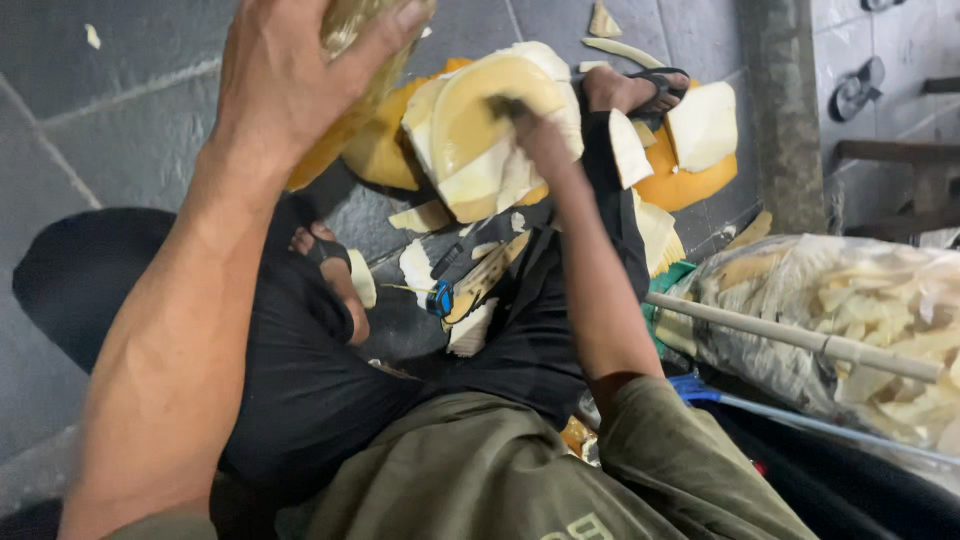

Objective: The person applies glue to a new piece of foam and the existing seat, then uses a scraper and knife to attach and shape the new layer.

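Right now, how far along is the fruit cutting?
Done: cut pale pieces fill the clear bag, and scraps litter the floor. In hand: the left hand grips a yellow fruit chunk; the right hand works a large rind piece. Left: the orange-yellow slabs beyond.

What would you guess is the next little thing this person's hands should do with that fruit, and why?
Probably drop the piece in the raised left hand into the clear bag of pale pieces. That hand already holds a yellowish piece up high, while the right hand rests on the cut fruit, and the bag beside the right arm holds similar pieces.
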